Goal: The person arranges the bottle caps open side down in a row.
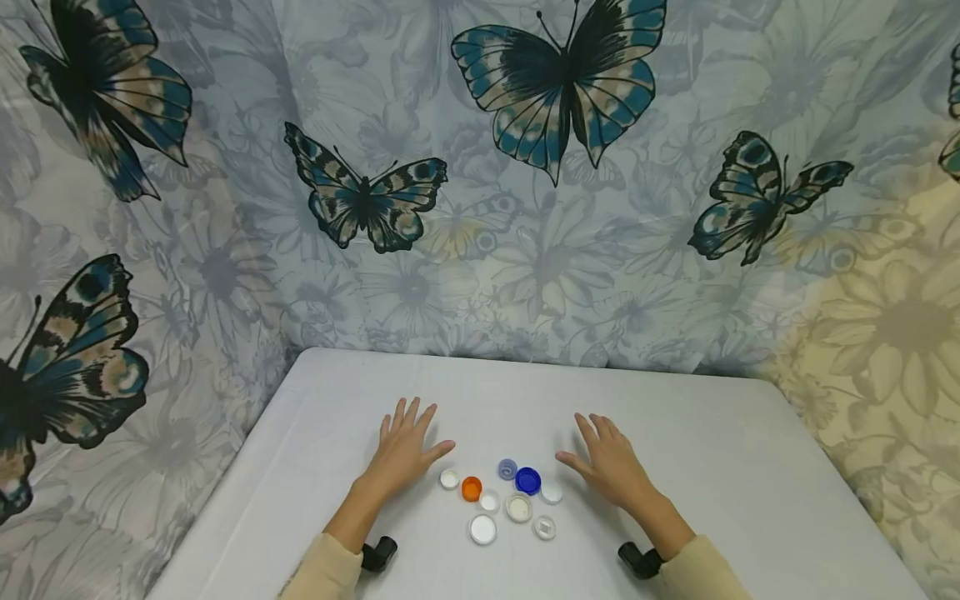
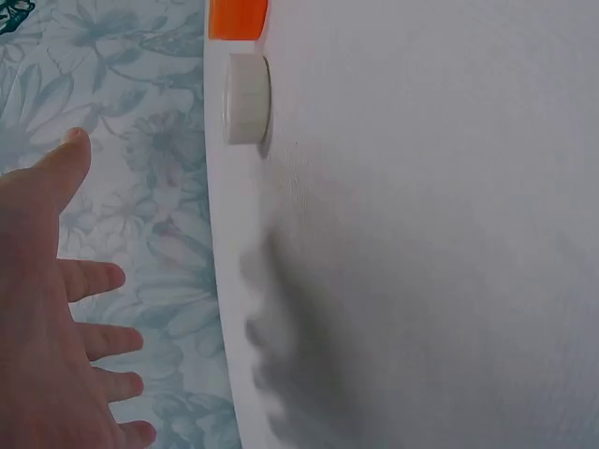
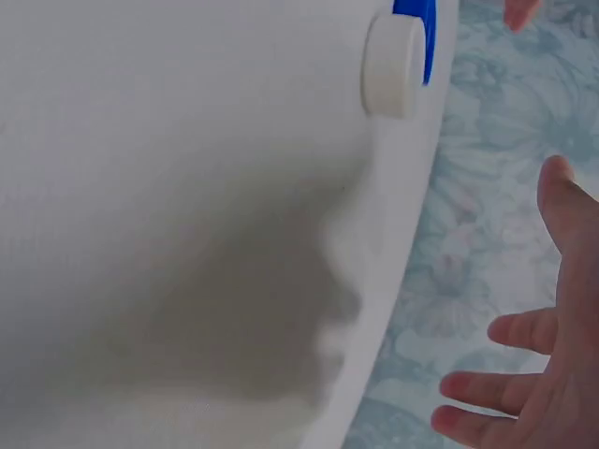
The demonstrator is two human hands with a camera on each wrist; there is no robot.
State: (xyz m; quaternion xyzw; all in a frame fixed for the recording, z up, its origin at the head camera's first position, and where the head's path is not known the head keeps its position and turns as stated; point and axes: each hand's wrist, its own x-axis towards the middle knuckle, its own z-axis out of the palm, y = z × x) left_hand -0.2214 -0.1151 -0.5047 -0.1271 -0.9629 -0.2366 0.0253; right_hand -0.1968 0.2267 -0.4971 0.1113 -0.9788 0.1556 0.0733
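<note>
Several bottle caps lie in a loose cluster on a white table between two hands. To the left are a small white cap (image 1: 449,478) and an orange cap (image 1: 471,489). A light blue cap (image 1: 507,469), a dark blue cap (image 1: 528,481) and a white cap (image 1: 551,493) sit toward the back and right. Nearer the person are a cream cap (image 1: 518,507), a large white cap (image 1: 482,529) and a clear one (image 1: 544,527). My left hand (image 1: 402,454) hovers left of the cluster, fingers spread, holding nothing. On the other side hovers my right hand (image 1: 611,467), likewise holding nothing.
The white table (image 1: 675,433) ends at a back edge against a butterfly-print fabric (image 1: 555,275), which also hangs along both sides. Black wrist devices (image 1: 380,554) are worn at both cuffs. Hand shadows fall on the tabletop.
</note>
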